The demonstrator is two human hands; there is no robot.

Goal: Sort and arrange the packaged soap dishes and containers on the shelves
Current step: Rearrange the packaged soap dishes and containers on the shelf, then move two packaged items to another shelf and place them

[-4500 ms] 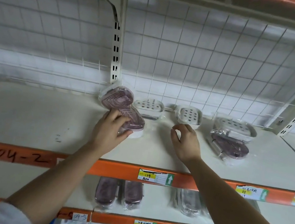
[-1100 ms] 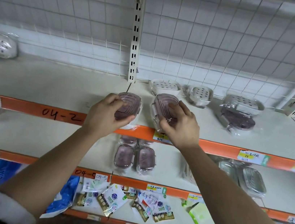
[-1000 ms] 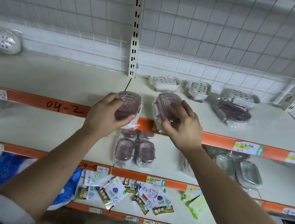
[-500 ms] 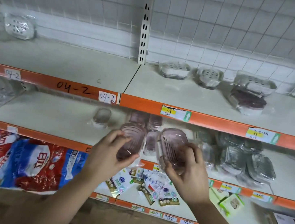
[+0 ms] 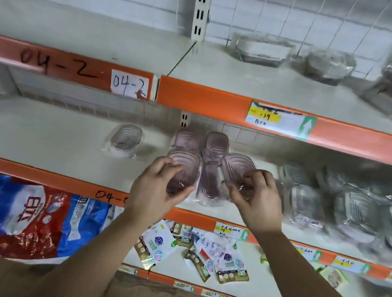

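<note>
L: left hand [image 5: 158, 194] gripped wrapped purple dish [image 5: 183, 169] | R: right hand [image 5: 258, 207] pinched second purple dish [image 5: 236, 168] | both just over middle shelf [image 5: 51, 145] front, long axes pointing rearward, flanking shelved purple row [image 5: 215, 146] (hands about equally near)

Over the middle shelf [image 5: 39, 141], the left hand [image 5: 155, 195] grips a wrapped purple soap dish [image 5: 183, 166]; the right hand [image 5: 258, 202] grips a 2nd purple dish [image 5: 235, 166], beside 3 shelved purple dishes [image 5: 217, 143].
</note>
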